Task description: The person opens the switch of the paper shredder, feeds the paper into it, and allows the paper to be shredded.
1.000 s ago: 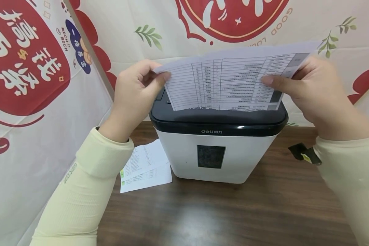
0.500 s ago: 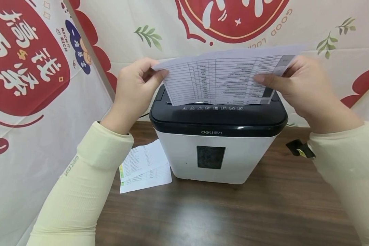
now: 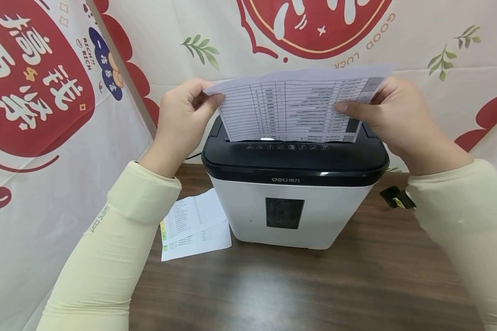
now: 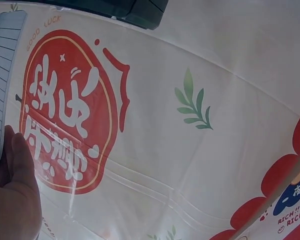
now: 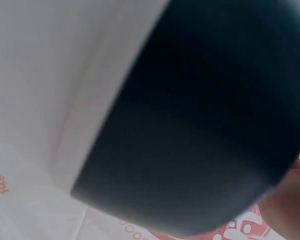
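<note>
A printed paper sheet [image 3: 294, 108] stands over the black top [image 3: 294, 161] of a white shredder [image 3: 240, 211], its lower edge at the slot area. My left hand [image 3: 182, 124] pinches the sheet's left corner between thumb and fingers. At the right edge my right hand [image 3: 406, 124] pinches it, thumb on the printed side. In the left wrist view my left hand [image 4: 17, 195] is beside the lined sheet [image 4: 2, 65]. The right wrist view is mostly filled by the dark shredder top [image 5: 190, 125], with part of my right hand [image 5: 290, 200] behind it.
Two overlapping printed sheets [image 3: 199, 230] lie on the brown wooden table [image 3: 273, 289], left of the shredder. A white patterned cloth [image 3: 418, 37] hangs behind, and another [image 3: 87, 138] on the left. A small black item [image 3: 397, 197] is by the right sleeve.
My right hand and the sheet's right end have moved left and the sheet has shifted slightly left, its lower edge now higher on the shredder top. The left hand has barely moved.
</note>
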